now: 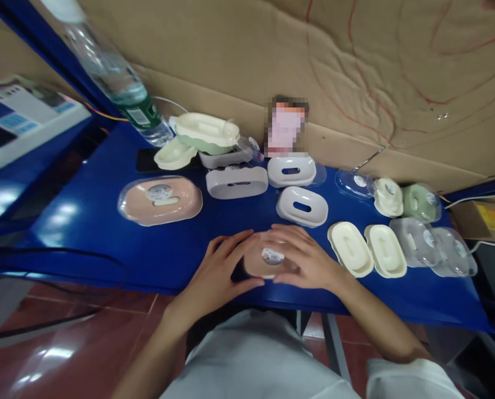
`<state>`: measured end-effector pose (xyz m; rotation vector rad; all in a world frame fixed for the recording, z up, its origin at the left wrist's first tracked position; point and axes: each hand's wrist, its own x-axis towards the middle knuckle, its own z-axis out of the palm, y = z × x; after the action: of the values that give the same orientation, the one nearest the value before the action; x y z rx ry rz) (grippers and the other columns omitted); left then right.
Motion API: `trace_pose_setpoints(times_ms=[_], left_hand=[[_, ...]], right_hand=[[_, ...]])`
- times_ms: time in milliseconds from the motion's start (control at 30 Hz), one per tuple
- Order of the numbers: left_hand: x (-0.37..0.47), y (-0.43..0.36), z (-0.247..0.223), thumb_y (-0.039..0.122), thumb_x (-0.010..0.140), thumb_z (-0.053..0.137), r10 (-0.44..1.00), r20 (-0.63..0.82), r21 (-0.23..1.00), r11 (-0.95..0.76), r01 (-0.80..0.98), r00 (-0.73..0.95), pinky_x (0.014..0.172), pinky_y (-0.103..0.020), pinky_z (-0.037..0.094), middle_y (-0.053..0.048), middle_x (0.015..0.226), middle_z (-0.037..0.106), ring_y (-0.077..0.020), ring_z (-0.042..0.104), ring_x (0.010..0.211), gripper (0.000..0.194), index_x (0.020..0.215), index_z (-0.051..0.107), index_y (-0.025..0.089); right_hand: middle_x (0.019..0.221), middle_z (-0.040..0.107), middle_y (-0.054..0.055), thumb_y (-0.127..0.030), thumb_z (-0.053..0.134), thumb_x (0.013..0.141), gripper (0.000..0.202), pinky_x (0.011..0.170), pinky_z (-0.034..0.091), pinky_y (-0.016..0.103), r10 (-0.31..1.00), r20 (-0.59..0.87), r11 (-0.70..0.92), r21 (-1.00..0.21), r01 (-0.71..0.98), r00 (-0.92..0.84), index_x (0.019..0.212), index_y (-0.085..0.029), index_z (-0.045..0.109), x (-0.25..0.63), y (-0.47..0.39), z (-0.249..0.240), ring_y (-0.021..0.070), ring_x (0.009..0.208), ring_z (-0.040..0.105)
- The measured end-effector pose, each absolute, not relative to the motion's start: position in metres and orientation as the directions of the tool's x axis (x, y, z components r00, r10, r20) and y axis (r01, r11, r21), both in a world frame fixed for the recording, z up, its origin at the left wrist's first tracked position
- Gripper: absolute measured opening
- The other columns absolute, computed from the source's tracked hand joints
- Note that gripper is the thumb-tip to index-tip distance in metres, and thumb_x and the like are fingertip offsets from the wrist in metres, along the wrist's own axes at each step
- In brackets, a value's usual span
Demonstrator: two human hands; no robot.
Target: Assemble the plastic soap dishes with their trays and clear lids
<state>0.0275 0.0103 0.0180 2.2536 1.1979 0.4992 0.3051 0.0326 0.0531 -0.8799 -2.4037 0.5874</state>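
Note:
Both my hands close around a pink soap dish [268, 260] with a clear lid and a round sticker, at the near edge of the blue table [106, 233]. My left hand [216, 271] grips its left side. My right hand [307, 257] covers its right side and top. A second pink soap dish with a clear lid [161, 199] lies to the left, apart from my hands. Two grey-white dishes [302, 206] sit just beyond my fingers.
Cream trays [367, 249] and clear lids [434, 246] line the right side. Green and cream dishes [205, 136] are stacked at the back by a plastic water bottle [118, 77]. A cardboard wall [314, 66] rises behind the table. A red tiled floor lies below.

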Motion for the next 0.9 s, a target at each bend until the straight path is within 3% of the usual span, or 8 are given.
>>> trace_pose_setpoints(times_ms=[100,367,533,633,767,900], left_hand=[[0.018,0.011,0.019,0.061,0.097,0.073,0.851,0.055,0.635,-0.434,0.639,0.523,0.124,-0.056,0.040,-0.009,0.166,0.050,-0.0359,0.048,0.150,0.083,0.167,0.036,0.038],[0.019,0.000,0.019,0.050,0.097,0.077,0.859,0.114,0.661,-0.440,0.608,0.499,0.125,-0.057,0.044,-0.010,0.169,0.046,-0.0369,0.047,0.153,0.082,0.168,0.036,0.041],[0.005,-0.002,0.016,0.043,0.096,0.079,0.852,0.111,0.651,-0.451,0.610,0.512,0.122,-0.055,0.050,-0.009,0.169,0.046,-0.0359,0.050,0.153,0.081,0.167,0.039,0.042],[0.004,-0.005,0.013,0.041,0.097,0.078,0.860,0.107,0.635,-0.445,0.632,0.498,0.121,-0.056,0.051,-0.010,0.168,0.048,-0.0362,0.052,0.151,0.081,0.168,0.038,0.041],[0.012,-0.009,0.010,0.044,0.102,0.071,0.880,0.147,0.590,-0.444,0.675,0.451,0.120,-0.058,0.052,-0.012,0.168,0.049,-0.0369,0.054,0.150,0.081,0.171,0.030,0.038],[0.018,-0.010,0.008,0.047,0.103,0.069,0.857,0.221,0.527,-0.507,0.682,0.466,0.118,-0.058,0.052,-0.016,0.173,0.041,-0.0386,0.052,0.151,0.079,0.171,0.031,0.035]], right_hand=[[0.165,0.053,0.017,-0.061,0.079,0.094,0.081,0.127,0.045,0.057,0.657,0.187,0.728,-0.408,0.551,-0.730,0.160,-0.021,0.053,0.305,0.031,0.053,0.0364,0.160,0.041],[0.168,0.047,0.021,-0.071,0.083,0.084,0.101,0.125,0.048,0.051,0.609,0.226,0.777,-0.363,0.515,-0.760,0.165,-0.021,0.048,0.309,0.035,0.041,0.0346,0.156,0.048],[0.173,0.041,0.018,-0.061,0.083,0.091,0.090,0.128,0.043,0.055,0.566,0.192,0.816,-0.266,0.513,-0.802,0.166,-0.027,0.046,0.301,0.031,0.041,0.0360,0.161,0.040],[0.173,0.041,0.016,-0.056,0.083,0.092,0.087,0.128,0.045,0.050,0.594,0.199,0.790,-0.328,0.519,-0.779,0.166,-0.028,0.047,0.300,0.029,0.039,0.0322,0.160,0.042],[0.177,0.033,0.018,-0.061,0.088,0.084,0.099,0.126,0.047,0.050,0.641,0.198,0.737,-0.432,0.521,-0.742,0.167,-0.028,0.045,0.308,0.032,0.039,0.0334,0.161,0.040],[0.177,0.032,0.018,-0.058,0.087,0.086,0.099,0.127,0.045,0.056,0.635,0.134,0.754,-0.323,0.572,-0.761,0.169,-0.030,0.041,0.316,0.031,0.050,0.0376,0.161,0.040]])
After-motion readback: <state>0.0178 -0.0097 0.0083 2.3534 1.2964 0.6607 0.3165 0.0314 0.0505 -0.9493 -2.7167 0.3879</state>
